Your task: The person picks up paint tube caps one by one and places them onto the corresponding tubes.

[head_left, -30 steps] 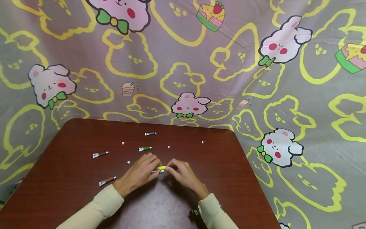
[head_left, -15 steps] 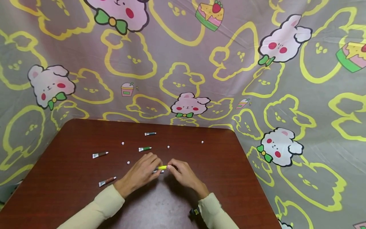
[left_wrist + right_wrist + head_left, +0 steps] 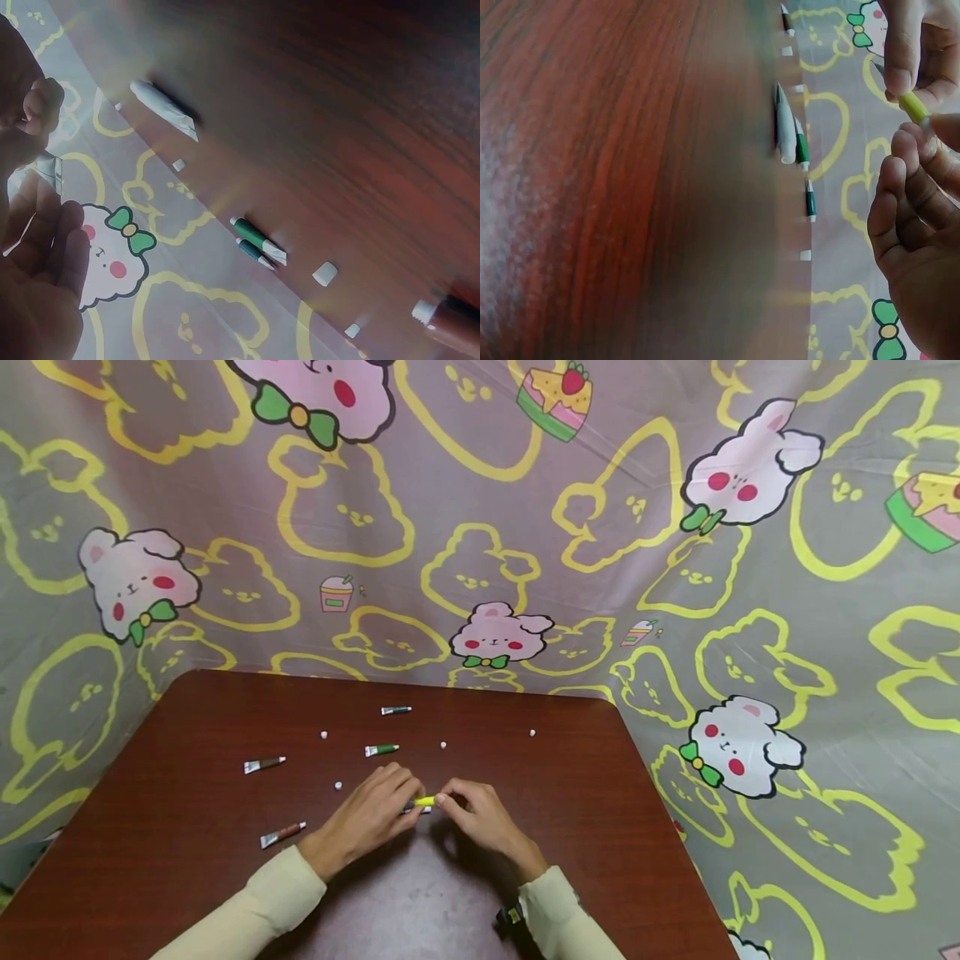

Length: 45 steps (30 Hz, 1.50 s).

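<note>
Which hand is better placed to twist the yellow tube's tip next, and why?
Probably the right hand: it pinches the tip end of the yellow tube, while the left hand grips nearer the opposite, tail end and could steady it.

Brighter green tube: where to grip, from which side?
Probably pinch the brighter green tube across its green body, from above: it lies flat, fuller toward the tip, while the flattened white tail likely holds worse. The left hand sits close on its near side.
</note>
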{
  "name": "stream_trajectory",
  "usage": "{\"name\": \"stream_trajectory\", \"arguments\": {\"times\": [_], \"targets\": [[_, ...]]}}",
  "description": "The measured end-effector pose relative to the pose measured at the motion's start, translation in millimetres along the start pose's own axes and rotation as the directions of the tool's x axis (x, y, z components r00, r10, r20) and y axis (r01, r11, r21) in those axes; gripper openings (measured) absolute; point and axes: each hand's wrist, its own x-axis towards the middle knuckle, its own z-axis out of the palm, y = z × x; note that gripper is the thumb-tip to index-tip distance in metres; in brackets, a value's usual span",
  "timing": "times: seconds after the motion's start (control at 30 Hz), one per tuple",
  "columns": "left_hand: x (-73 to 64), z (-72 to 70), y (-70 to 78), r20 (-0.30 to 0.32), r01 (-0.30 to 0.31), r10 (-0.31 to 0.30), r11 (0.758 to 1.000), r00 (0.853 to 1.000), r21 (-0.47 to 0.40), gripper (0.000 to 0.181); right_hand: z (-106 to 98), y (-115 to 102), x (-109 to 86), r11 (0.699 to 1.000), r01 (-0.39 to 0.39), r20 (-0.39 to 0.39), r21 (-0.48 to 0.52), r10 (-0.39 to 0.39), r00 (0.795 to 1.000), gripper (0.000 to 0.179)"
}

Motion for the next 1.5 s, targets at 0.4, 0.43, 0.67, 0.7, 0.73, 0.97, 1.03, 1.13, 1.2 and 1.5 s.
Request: {"name": "stream_trajectory", "arguments": {"times": [0.4,0.43,0.67,0.7,0.73,0.97,1.03,1.13,1.2,1.5], "targets": [[-5.1,1.2,0.5,-0.006,0.001,-0.001,1.0,1.0,0.009,0.022,3,3,1.8,0.997,-0.062,-0.04,-0.052,0.06,0.997,0.017],[-5.6,1.3,0.9,-0.004,0.003,-0.003,1.0,1.0,0.01,0.022,3,4,2.1,0.997,-0.063,-0.044,-0.054,0.06,0.997,0.017],[-10.1,2.0,3.6,0.03,0.023,-0.024,0.999,0.999,0.027,0.027,3,6,5.3,0.996,-0.077,-0.09,-0.048,0.073,0.993,0.014],[-10.9,2.1,3.8,0.032,0.025,-0.026,0.999,0.999,0.03,0.027,3,7,6.1,0.995,-0.083,-0.098,-0.048,0.078,0.992,0.014],[-11.6,2.3,3.9,0.034,0.024,-0.025,0.999,0.999,0.034,0.028,3,8,6.8,0.995,-0.09,-0.107,-0.045,0.084,0.991,0.013],[-17.5,4.6,5.1,0.037,0.009,-0.011,0.999,0.999,0.054,0.031,5,13,12.1,0.986,-0.15,-0.144,-0.067,0.14,0.98,0.011],[-19.7,5.8,5.8,0.042,0.006,-0.009,0.998,0.999,0.059,0.031,5,15,13.6,0.984,-0.164,-0.149,-0.071,0.152,0.977,0.011],[-23.0,8.1,6.7,0.053,0.004,-0.007,0.998,0.999,0.064,0.032,5,18,15.9,0.983,-0.169,-0.159,-0.074,0.156,0.975,0.011],[-25.4,9.8,7.0,0.059,0.003,-0.007,0.998,0.998,0.067,0.031,4,20,17.2,0.983,-0.167,-0.168,-0.077,0.153,0.974,0.01],[-35.4,14.4,7.5,0.09,0.006,-0.013,0.997,0.996,0.074,0.032,4,31,19.1,0.978,-0.195,-0.168,-0.068,0.182,0.969,0.011]]}}
